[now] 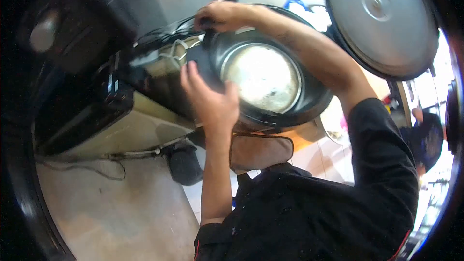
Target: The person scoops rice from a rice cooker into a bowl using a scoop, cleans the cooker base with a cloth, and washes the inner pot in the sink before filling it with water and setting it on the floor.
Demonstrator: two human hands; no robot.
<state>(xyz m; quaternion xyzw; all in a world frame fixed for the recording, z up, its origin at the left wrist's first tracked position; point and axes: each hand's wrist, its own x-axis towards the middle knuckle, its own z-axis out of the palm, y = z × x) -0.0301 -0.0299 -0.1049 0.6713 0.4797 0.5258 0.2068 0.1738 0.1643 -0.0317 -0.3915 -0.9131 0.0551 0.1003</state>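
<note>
Leftmost, a pale cord [178, 52] loops beside the pot. Our left hand [215, 108] has its grip wide open, fingers spread at a dark flat part [202, 62] — we cannot tell if touching. Above, our right hand [220, 14] curls its grip shut round something dark [208, 23] at the rim of the open black pot [263, 77] — shiny base showing. Far right, the lid [382, 19] stands tilted.

- This looks like a kitchen, possibly a commercial one.
- A deep, round cooker [261, 77] with a shiny metal bottom shows it.
- A big round metal lid [382, 14] stands raised beside it.
- Pale tiles [316, 162] cover part of the floor.
- Another person [427, 140] in a dark cap is nearby, at the right.
</note>
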